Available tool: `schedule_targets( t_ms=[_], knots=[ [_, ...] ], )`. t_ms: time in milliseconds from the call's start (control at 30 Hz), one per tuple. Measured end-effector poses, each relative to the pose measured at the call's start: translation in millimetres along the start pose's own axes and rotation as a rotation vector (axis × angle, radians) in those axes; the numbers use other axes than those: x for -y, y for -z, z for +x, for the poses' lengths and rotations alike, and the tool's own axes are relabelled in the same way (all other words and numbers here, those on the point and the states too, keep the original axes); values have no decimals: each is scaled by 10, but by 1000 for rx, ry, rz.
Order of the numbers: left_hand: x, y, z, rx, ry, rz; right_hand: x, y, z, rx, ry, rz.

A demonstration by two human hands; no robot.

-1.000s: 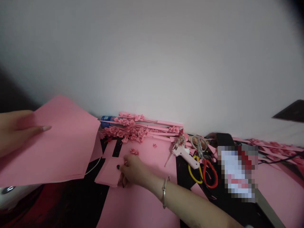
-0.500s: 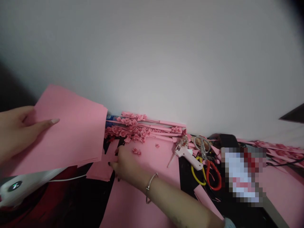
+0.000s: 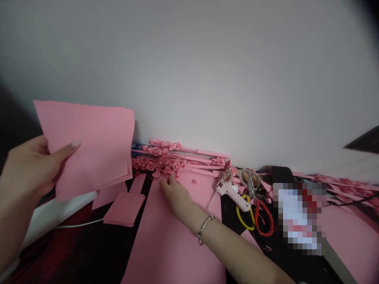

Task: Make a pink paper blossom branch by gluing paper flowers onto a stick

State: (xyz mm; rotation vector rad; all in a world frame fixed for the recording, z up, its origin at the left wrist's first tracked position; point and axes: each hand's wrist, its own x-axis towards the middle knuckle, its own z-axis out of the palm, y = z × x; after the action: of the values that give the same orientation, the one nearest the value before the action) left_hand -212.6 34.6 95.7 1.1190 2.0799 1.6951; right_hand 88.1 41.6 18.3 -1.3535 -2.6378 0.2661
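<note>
My left hand [image 3: 32, 169] grips a stack of pink paper sheets [image 3: 97, 142] at its left side, thumb on top, raised above the table. My right hand [image 3: 176, 197], with a bangle on the wrist, is over a large pink paper sheet [image 3: 174, 244]. Its fingers are curled down and pressed together just in front of the small pink paper flowers [image 3: 170, 167]; whatever they hold is hidden beneath them. One loose paper flower [image 3: 194, 181] lies to the right of that hand. A pile of small pink paper squares [image 3: 126, 209] lies to its left.
A pale glue gun [image 3: 232, 195] lies right of the large sheet, beside scissors [image 3: 251, 185] and red- and yellow-handled pliers [image 3: 263, 223]. Paper flower stems [image 3: 207, 156] line the wall. A white device [image 3: 59, 209] with a cable stands at left.
My left hand has tilted the paper stack more upright. The right hand has left the small squares and moved right, covering where two loose paper flowers lay.
</note>
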Motion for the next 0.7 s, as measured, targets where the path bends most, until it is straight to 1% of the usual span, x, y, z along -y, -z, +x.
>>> schedule_targets(
  t_ms=[33,67,100,167,233,300,333,433,500,567,633,700],
  knots=[
    [-66,-58,-71,-1,29,-102,1,-11,35,-2,13,19],
    [-126,-111,-130,-15,62,-174,9,-17,81,-7,24,36],
    [-177,-156,-179,-3,101,-220,24,-20,134,-17,35,57],
    [-255,-222,-251,38,184,-258,78,-15,250,-49,59,110],
    [-309,-263,-301,66,211,-294,148,14,339,-124,64,192],
    [-349,-288,-339,90,239,-320,198,79,358,-188,25,205],
    [-363,-295,-354,107,253,-322,203,126,333,-199,-2,176],
    [-365,-300,-374,146,285,-324,103,301,149,-137,-96,17],
    [-331,-292,-367,155,287,-334,-44,405,-9,-64,-234,-95],
    [-287,-283,-357,158,278,-334,-208,458,-135,-4,-338,-105],
    [-254,-279,-356,162,276,-329,-338,446,-190,2,-339,-80],
    [-243,-284,-376,177,288,-331,-396,384,-153,-3,-303,-33]
  ],
)
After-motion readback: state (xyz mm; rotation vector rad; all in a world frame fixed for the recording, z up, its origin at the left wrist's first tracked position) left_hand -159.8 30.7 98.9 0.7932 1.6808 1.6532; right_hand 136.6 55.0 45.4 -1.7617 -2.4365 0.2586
